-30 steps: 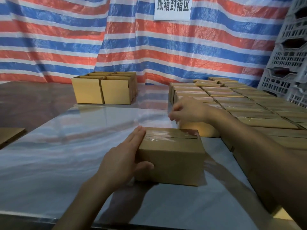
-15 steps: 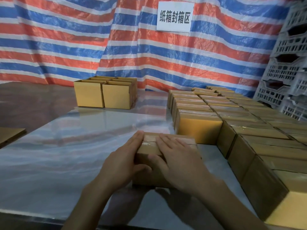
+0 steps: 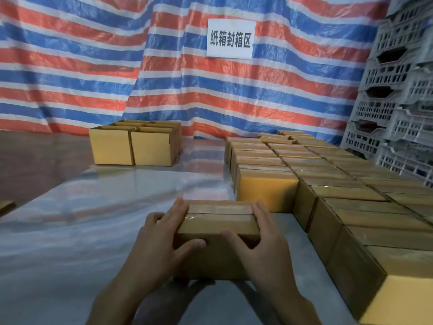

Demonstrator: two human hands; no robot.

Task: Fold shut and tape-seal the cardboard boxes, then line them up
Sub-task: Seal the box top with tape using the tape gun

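Two hands clasp one taped box [image 3: 218, 221] at the near middle of the desk [image 3: 82, 231].

Left hand [image 3: 161, 245] and right hand [image 3: 260, 245] each grasp an end of it, with the fingers lying up the sides and the thumbs pressed to the near face. Clear tape runs along the top seam. Whether its base touches the desk cannot be told. The desk is covered in a glossy pale sheet that mirrors the stripes behind, and bare brown shows at the far left. Sealed boxes [image 3: 328, 184] stand packed edge to edge in rows along the right, the closest just beyond the right hand. Open boxes [image 3: 133, 146] cluster at the far left-centre. A red, blue and white striped tarpaulin [image 3: 93, 66] hangs as the back wall and carries a white sign [image 3: 230, 38]. Grey plastic crates [image 3: 398, 90] are stacked at the right.
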